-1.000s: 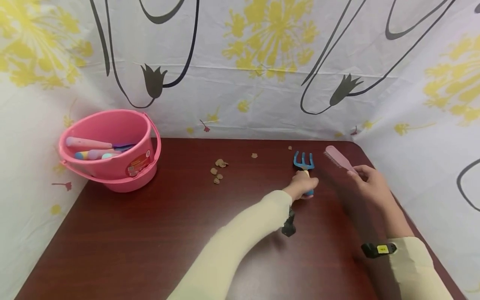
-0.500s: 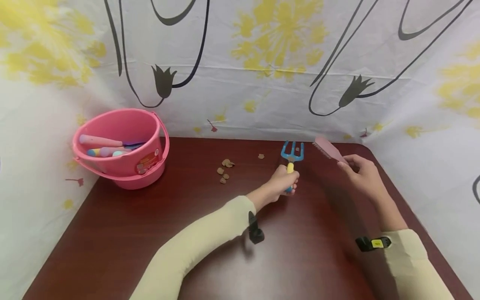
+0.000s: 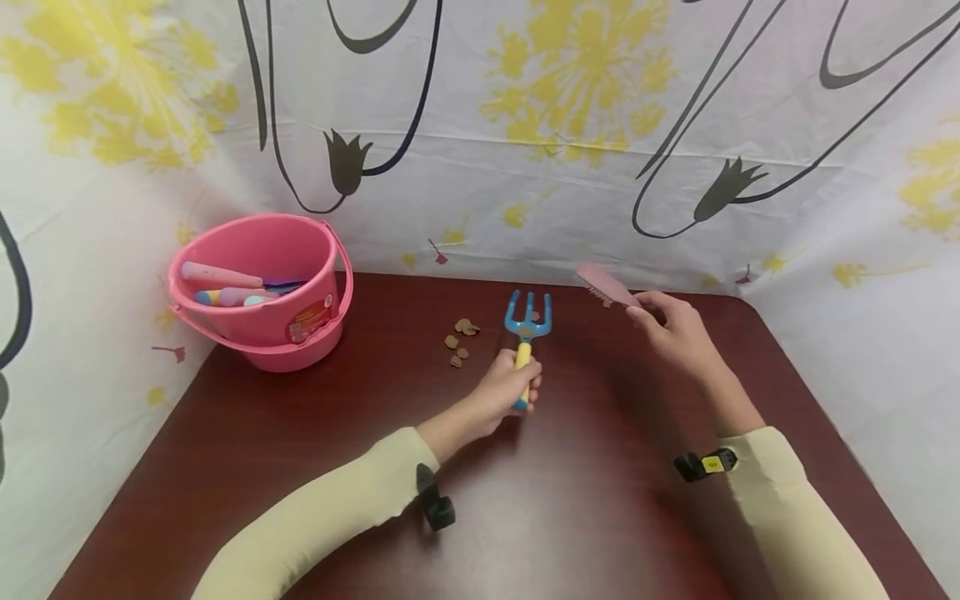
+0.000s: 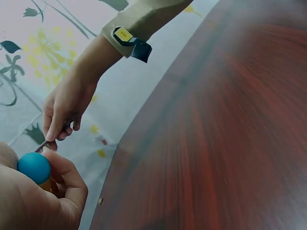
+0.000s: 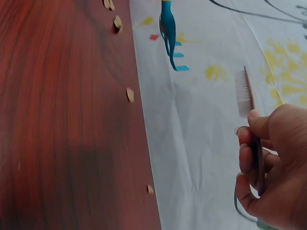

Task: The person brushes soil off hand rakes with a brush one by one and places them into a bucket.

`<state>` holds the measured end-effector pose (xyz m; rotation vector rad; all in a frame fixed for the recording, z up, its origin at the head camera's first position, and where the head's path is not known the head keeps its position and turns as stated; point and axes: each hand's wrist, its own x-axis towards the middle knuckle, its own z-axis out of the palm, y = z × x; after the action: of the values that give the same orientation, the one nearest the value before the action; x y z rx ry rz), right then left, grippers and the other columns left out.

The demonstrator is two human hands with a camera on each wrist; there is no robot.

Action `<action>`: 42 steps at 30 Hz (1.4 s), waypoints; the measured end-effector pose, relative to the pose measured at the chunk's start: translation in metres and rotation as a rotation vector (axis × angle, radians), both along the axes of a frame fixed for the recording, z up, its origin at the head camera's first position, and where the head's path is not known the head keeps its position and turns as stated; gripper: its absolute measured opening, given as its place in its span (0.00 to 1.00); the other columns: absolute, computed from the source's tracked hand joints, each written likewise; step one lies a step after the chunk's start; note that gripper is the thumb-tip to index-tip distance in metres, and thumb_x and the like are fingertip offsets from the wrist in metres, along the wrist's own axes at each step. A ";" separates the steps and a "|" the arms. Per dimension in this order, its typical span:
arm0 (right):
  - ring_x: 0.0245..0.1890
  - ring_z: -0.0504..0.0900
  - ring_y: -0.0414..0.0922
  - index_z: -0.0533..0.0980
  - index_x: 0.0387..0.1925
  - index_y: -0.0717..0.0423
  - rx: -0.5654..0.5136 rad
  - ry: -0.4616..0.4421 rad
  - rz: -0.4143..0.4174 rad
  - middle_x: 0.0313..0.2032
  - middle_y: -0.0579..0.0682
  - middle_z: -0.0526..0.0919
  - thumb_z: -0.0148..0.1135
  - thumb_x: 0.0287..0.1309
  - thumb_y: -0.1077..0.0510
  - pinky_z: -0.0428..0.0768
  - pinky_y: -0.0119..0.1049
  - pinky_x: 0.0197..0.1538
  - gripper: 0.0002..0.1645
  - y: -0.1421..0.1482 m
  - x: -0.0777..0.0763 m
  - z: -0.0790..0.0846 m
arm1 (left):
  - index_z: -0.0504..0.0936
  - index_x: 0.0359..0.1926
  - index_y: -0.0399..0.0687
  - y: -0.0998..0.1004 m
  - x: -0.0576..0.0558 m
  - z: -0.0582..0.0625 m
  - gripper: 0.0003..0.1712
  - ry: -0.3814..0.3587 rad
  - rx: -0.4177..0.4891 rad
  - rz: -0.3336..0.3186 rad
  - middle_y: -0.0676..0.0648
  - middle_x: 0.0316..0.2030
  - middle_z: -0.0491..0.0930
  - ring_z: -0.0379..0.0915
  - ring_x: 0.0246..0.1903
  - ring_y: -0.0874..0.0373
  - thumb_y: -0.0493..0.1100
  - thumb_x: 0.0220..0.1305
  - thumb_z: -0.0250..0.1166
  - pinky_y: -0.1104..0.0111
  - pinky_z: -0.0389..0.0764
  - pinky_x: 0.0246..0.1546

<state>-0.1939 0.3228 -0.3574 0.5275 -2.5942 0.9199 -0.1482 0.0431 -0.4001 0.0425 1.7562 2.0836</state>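
My left hand grips the yellow-and-blue handle of a toy garden fork, its three blue tines pointing toward the back. A small tan flake shows at the base of the tines. To the right, my right hand pinches a pink brush by its handle, held above the back of the table with the white bristles facing left. Several tan flakes lie together on the table, just left of the fork. In the left wrist view, the handle's blue end sticks out of the left hand.
A pink bucket stands at the back left, with several colourful handled tools inside. Flower-patterned white cloth hangs behind and beside the dark red table. A few single flakes lie near the table's back edge.
Both hands have moved left. The fork has come closer to the group of flakes, and the brush has followed it across the back of the table. The head view has turned slightly left.
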 end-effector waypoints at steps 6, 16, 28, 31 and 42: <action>0.31 0.77 0.49 0.80 0.52 0.63 0.047 -0.037 0.048 0.34 0.55 0.84 0.61 0.72 0.58 0.73 0.43 0.35 0.14 -0.032 -0.014 -0.002 | 0.63 0.52 0.40 -0.032 0.002 -0.009 0.10 -0.020 0.022 0.027 0.46 0.31 0.69 0.68 0.22 0.61 0.39 0.78 0.53 0.71 0.77 0.22; 0.40 0.80 0.50 0.81 0.53 0.64 0.106 -0.038 0.227 0.43 0.56 0.85 0.62 0.70 0.63 0.75 0.49 0.45 0.14 -0.086 -0.036 -0.008 | 0.63 0.56 0.38 -0.059 -0.003 -0.021 0.14 -0.003 0.024 0.088 0.46 0.31 0.68 0.67 0.22 0.61 0.40 0.78 0.54 0.72 0.76 0.23; 0.33 0.76 0.46 0.80 0.56 0.66 0.216 -0.083 0.384 0.39 0.53 0.84 0.62 0.69 0.63 0.75 0.43 0.37 0.17 -0.120 -0.041 -0.015 | 0.65 0.55 0.37 -0.067 0.001 -0.026 0.11 -0.005 -0.003 0.115 0.46 0.32 0.68 0.67 0.23 0.61 0.36 0.77 0.51 0.72 0.77 0.23; 0.30 0.75 0.45 0.81 0.55 0.66 0.247 -0.088 0.398 0.36 0.52 0.82 0.63 0.69 0.63 0.75 0.42 0.35 0.17 -0.125 -0.040 -0.016 | 0.64 0.55 0.37 -0.068 0.002 -0.026 0.11 0.007 -0.009 0.120 0.46 0.32 0.68 0.67 0.22 0.61 0.36 0.77 0.52 0.72 0.77 0.22; 0.29 0.75 0.47 0.83 0.53 0.62 0.422 -0.064 0.353 0.31 0.50 0.78 0.62 0.70 0.61 0.75 0.43 0.33 0.14 -0.139 -0.040 -0.010 | 0.64 0.53 0.36 -0.076 0.001 -0.028 0.10 0.086 -0.069 0.107 0.46 0.30 0.68 0.68 0.22 0.60 0.35 0.76 0.50 0.71 0.77 0.22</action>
<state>-0.2340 0.1839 -0.3670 1.1114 -2.8161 0.4798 -0.1477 -0.0333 -0.4282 0.0191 1.9193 2.1236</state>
